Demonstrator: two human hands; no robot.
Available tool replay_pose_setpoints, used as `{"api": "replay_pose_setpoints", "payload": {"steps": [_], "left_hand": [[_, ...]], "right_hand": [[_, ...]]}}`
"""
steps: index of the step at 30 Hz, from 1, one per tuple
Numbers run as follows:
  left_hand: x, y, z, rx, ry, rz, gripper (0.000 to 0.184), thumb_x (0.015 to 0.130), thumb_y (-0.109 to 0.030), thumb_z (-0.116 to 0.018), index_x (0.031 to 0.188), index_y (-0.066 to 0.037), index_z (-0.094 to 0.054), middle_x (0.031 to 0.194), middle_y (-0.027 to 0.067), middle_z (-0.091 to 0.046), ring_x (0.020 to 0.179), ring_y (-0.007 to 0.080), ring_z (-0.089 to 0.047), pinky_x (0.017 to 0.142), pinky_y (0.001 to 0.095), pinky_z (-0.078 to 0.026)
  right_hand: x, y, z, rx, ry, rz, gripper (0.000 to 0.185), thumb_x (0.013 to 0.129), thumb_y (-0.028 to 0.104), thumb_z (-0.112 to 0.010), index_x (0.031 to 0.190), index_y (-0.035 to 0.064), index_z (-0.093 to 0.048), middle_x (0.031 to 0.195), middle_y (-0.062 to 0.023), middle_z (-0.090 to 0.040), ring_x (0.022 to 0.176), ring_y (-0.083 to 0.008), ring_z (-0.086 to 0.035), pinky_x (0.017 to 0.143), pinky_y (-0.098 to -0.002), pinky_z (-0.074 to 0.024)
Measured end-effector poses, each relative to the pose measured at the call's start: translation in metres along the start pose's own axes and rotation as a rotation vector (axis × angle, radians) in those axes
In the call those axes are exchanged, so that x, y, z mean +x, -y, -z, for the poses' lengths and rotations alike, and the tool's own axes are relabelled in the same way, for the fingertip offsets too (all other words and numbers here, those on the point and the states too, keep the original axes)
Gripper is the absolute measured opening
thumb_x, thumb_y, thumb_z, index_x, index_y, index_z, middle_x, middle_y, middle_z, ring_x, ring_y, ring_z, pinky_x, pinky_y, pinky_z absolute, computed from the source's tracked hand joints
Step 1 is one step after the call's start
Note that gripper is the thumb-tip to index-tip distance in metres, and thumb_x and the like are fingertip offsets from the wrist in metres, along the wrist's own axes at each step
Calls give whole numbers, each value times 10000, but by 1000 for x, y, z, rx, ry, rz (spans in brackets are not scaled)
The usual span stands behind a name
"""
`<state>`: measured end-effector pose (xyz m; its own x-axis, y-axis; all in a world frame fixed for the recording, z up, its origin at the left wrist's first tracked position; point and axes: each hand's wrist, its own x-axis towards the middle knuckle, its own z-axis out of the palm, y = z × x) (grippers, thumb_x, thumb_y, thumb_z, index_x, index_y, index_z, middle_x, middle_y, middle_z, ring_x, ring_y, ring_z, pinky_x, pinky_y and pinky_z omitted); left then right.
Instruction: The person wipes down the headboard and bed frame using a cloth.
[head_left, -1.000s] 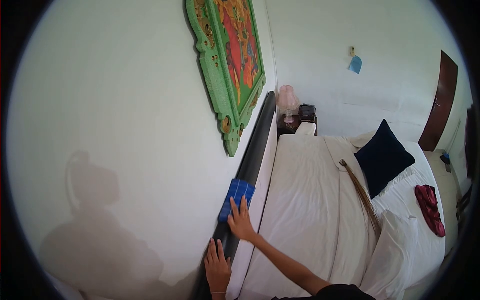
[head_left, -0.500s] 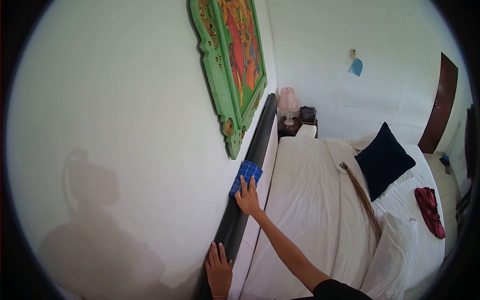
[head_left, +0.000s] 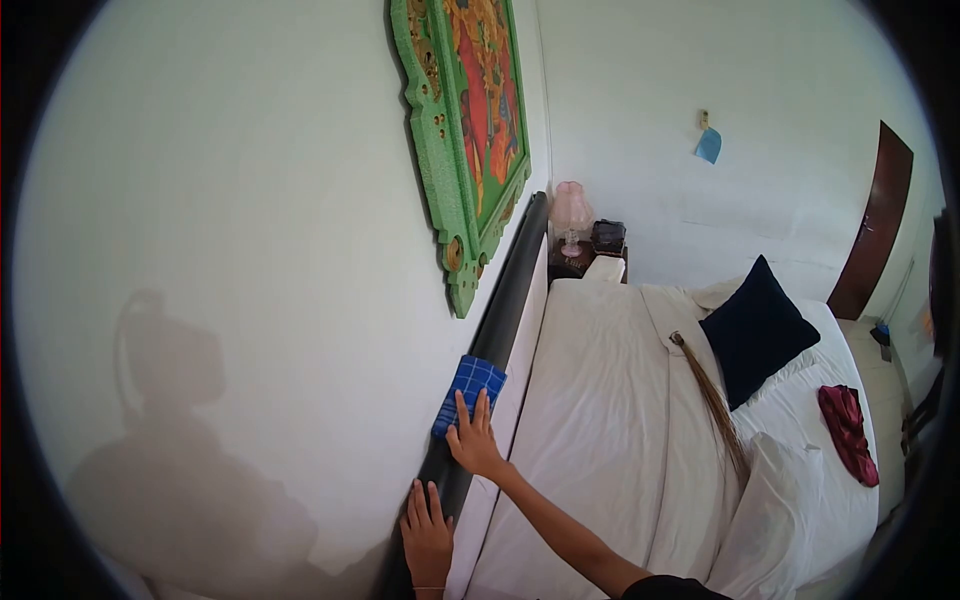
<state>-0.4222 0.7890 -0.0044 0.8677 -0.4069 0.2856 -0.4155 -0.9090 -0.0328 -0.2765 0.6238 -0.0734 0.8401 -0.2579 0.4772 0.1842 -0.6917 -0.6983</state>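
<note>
My right hand [head_left: 474,440] lies with its fingers stretched out and spread on a folded blue checked cloth [head_left: 480,374], pressing it against the top of the dark padded headboard [head_left: 511,290]. Nearer to me, my left hand [head_left: 428,530] rests flat on the same headboard edge, fingers extended, with nothing in it. The cloth lies over the headboard's rounded top, close to the white wall. Part of the cloth is covered by my right fingers.
A carved green picture frame [head_left: 437,190] hangs above the headboard. On the white-sheeted bed [head_left: 590,400] lie a stick broom [head_left: 712,398], a dark pillow [head_left: 757,335] and a maroon cloth [head_left: 846,432]. A pink lamp [head_left: 571,208] stands at the far corner.
My right hand and the blue cloth have slid along the headboard toward me, closer to my left hand. My left hand stays on the headboard. The view has shifted slightly.
</note>
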Motion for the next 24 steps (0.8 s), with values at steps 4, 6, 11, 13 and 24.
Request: {"api": "replay_pose_setpoints", "payload": {"steps": [4, 6, 11, 13, 24], "left_hand": [[0, 1, 1, 3, -1, 0, 782, 818, -240, -704, 1468, -10, -336, 1511, 204, -349, 1368, 315, -395, 1046, 421, -393], [0, 0, 2, 1, 5, 2, 783, 819, -240, -704, 1470, -10, -333, 1513, 203, -346, 1370, 314, -393, 1048, 423, -392], [0, 1, -1, 26, 46, 18, 796, 822, -250, -716, 1475, -20, -323, 1519, 191, -337, 1378, 306, -384, 1051, 423, -393], [0, 2, -4, 32, 44, 16, 795, 823, -250, -716, 1476, -22, -323, 1518, 188, -337, 1378, 305, -383, 1052, 422, -393], [0, -1, 0, 14, 33, 23, 798, 817, -233, -714, 1478, -22, -320, 1516, 181, -343, 1376, 304, -384, 1055, 424, -390]], "right_hand": [[10, -2, -5, -3, 25, -53, 711, 916, 292, -487, 1542, 107, -207, 1528, -402, -11, 1393, -616, -97, 1050, -686, -281], [22, -13, -10, -5, -16, -43, 720, 908, 313, -497, 1539, 104, -223, 1533, -395, -20, 1405, -603, -91, 1018, -709, -306], [70, -53, -18, -44, -49, -91, 740, 895, 330, -507, 1542, 119, -219, 1548, -367, -33, 1408, -588, -116, 982, -731, -333], [83, -61, -12, -43, -35, -108, 746, 895, 339, -509, 1545, 127, -210, 1550, -366, -31, 1403, -591, -131, 975, -732, -343], [51, -67, -43, -72, -58, -9, 778, 918, 316, -490, 1551, 71, -110, 1461, -494, -9, 1332, -698, -86, 980, -745, -315]]}}
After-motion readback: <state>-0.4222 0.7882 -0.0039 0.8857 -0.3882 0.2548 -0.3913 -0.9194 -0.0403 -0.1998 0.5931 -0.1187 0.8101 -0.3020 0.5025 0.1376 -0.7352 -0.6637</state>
